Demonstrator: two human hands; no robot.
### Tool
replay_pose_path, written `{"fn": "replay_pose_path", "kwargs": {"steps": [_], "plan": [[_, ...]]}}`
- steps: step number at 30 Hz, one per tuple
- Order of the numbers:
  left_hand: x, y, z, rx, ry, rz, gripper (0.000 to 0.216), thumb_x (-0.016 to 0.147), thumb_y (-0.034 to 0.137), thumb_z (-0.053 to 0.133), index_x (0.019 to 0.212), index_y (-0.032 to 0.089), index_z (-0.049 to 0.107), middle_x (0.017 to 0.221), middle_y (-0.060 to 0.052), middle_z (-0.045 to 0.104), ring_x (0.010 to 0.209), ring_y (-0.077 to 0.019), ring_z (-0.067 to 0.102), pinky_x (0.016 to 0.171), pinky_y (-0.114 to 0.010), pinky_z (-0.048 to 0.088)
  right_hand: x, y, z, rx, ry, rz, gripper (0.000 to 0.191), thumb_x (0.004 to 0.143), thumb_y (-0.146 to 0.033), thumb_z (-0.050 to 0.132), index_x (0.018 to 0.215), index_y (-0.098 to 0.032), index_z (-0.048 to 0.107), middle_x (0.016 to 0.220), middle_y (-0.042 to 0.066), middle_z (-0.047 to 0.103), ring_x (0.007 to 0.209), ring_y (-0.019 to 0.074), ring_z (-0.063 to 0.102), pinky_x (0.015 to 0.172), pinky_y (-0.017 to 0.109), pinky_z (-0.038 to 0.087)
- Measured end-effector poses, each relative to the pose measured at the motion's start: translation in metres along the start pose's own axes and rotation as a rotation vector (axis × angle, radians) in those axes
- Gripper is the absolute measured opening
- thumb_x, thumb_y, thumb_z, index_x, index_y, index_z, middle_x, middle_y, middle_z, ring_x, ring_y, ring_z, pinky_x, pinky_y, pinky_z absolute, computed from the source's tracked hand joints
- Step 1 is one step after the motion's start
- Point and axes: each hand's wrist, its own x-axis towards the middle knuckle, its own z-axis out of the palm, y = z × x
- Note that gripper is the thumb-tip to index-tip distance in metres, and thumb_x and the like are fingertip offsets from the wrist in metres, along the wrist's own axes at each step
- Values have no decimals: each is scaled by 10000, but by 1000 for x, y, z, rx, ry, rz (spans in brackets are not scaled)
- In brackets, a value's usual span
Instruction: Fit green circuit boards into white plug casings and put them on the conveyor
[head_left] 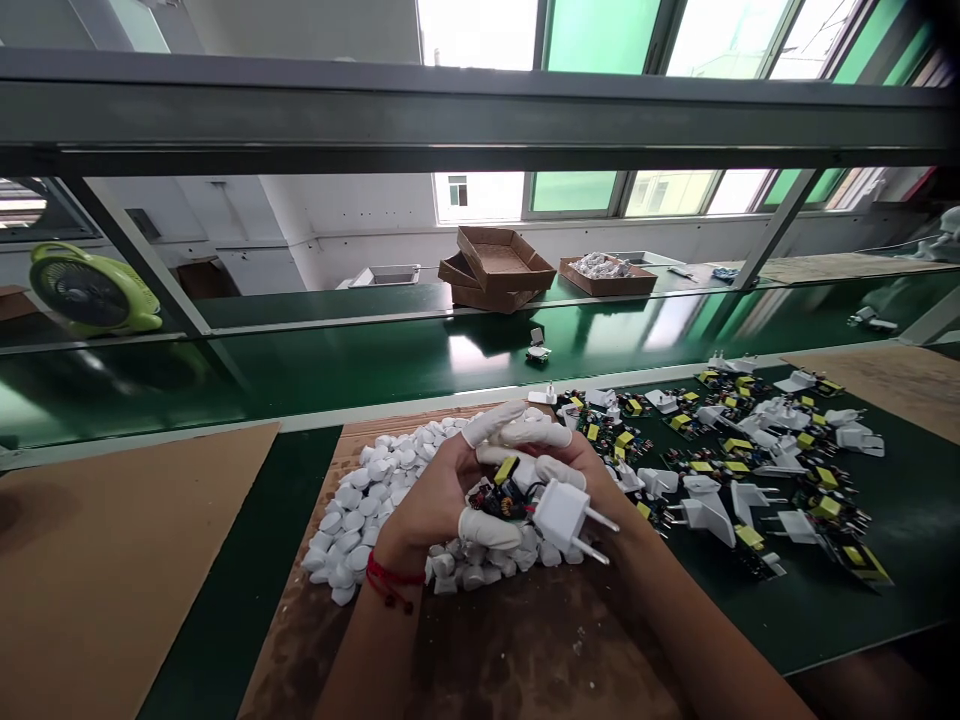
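In front of me, both hands are around a charger circuit board (504, 492) with a yellow-wrapped transformer, joined by wires to a white two-pin plug (561, 516). My left hand (442, 490), a red cord at its wrist, has its thumb under the board and its fingers curled above. My right hand (577, 455) closes on the assembly from the other side, thumb over the white part behind the plug. White finger cots cover the fingertips of both hands. Beneath them lies a heap of small white plastic caps (375, 490); the palms hide part of the grip.
Many boards with white plugs (705, 505) are spread on the green bench at right. Brown cardboard (112, 540) lies at left. Behind runs a green conveyor belt (337, 365) with one small white piece (537, 346), below a metal beam (480, 115). Cardboard trays (506, 262) and a green fan (94, 285) stand beyond.
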Motion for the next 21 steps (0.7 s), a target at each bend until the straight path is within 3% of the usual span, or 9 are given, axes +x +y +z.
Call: {"fn": "replay_pose_path", "kwargs": {"steps": [6, 12, 18, 21], "plan": [[2, 1, -3, 62, 90, -15, 1107, 465, 171, 897, 1434, 250, 366, 1175, -119, 680, 1155, -323, 582, 1023, -413, 418, 8, 0, 3, -159, 214, -102, 115, 668, -356, 789, 693, -246, 765, 898, 72, 738, 961, 265, 644, 852, 375, 510], [5, -4, -5, 170, 106, 32, 1061, 490, 149, 883, 1424, 239, 387, 1237, -124, 646, 1223, -331, 523, 1053, -424, 382, 2, -5, -2, -324, 172, -153, 197, 765, -403, 696, 712, -223, 757, 915, 87, 722, 955, 275, 625, 836, 379, 502], [5, -5, -2, 304, 93, 49, 994, 487, 134, 877, 1380, 263, 459, 1321, -89, 588, 1292, -330, 448, 1089, -416, 339, 0, -6, -9, -342, 147, -147, 267, 813, -385, 663, 621, -206, 714, 686, 54, 692, 664, 212, 613, 610, 311, 499], [5, -4, 0, 304, 90, 46, 987, 495, 133, 873, 1380, 267, 457, 1348, -86, 565, 1304, -326, 432, 1091, -417, 335, 0, -7, -11, -354, 136, -189, 246, 825, -375, 650, 661, -219, 748, 824, 74, 725, 824, 250, 633, 758, 365, 514]]}}
